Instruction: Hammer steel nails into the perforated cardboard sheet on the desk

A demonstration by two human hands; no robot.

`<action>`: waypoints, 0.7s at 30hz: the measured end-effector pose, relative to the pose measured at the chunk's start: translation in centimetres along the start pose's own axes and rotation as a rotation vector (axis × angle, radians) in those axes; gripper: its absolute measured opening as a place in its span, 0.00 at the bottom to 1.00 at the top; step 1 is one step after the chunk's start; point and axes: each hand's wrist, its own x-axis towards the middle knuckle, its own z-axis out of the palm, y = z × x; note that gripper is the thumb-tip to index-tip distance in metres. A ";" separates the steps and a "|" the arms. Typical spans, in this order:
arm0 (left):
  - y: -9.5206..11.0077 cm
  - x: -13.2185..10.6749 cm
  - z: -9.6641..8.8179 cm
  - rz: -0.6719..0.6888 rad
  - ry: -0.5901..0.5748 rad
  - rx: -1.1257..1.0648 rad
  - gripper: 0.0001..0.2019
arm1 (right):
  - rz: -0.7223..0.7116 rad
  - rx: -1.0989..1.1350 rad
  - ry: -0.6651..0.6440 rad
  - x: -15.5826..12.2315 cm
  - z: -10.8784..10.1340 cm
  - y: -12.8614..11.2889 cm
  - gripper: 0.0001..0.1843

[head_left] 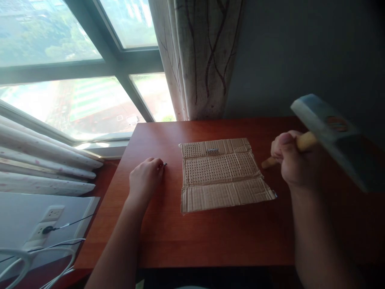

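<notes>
My right hand (287,160) is closed round the wooden handle of a hammer (331,134), whose large head is raised close to the camera at the right. My left hand (146,176) rests on the red-brown table (168,237), fingers curled on a small metal nail (164,164) at its fingertips. Between the hands lies a flat piece of cardboard (222,174) full of small holes. Several small metal nails (212,151) stand in a short row near the cardboard's far edge.
A window (75,60) fills the upper left, with a patterned curtain (201,56) hanging behind the table. Folded blinds (39,160) lie at the left. A wall socket (45,224) with a plugged cable sits at the lower left. A dark wall is behind the table.
</notes>
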 end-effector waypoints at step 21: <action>1.1 0.1 0.1 0.034 -0.003 0.091 0.18 | -0.048 0.229 0.046 0.5 0.1 -0.4 0.30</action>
